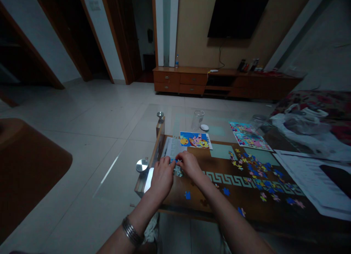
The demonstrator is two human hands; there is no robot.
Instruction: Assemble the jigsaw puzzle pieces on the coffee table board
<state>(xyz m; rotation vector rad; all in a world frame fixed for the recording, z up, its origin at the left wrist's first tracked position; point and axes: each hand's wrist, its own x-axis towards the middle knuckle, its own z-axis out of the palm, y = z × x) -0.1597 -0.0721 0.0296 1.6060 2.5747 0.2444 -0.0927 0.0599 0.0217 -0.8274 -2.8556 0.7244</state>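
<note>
Both hands, left hand (161, 177) and right hand (189, 165), seemingly pinch one blue puzzle piece (173, 160) in narrow grips.

Left hand (161, 176) and right hand (189, 165) meet over small blue puzzle piece (173, 160) at near-left corner of glass table (175, 124), fingertips pinching it. Picture card (195, 140) just beyond hands. Loose pieces (257, 173) scattered to right. Clear jar (197, 119) and white lid (204, 127) farther back. Bracelet (132, 232) on left wrist.

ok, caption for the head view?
Both hands press puzzle pieces together at a glass table's corner, loose pieces scattered right.
</note>
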